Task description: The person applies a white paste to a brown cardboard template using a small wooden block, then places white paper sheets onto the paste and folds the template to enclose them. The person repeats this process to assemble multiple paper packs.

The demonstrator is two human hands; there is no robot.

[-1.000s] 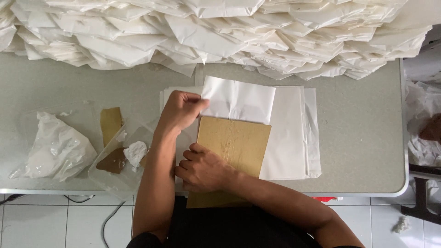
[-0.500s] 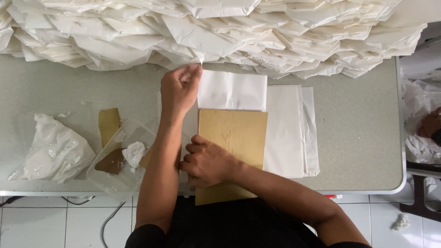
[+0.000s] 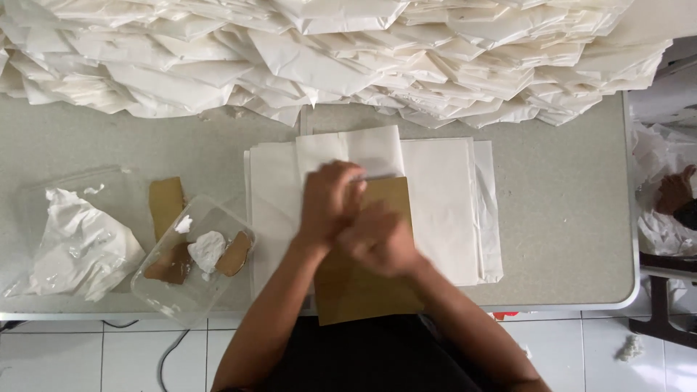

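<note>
Pretty sure I'm looking at a small packing workshop: a huge heap of folded white paper sheets (image 3: 327,58) is covering the grey speckled worktable (image 3: 566,218) over white tiled floor (image 3: 72,363).

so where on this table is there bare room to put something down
Bare table lies right of the flat white sheets, and a smaller patch between the heap of folded white pieces and the clear plastic tub. The middle is crowded: both hands meet over the brown card.
</note>
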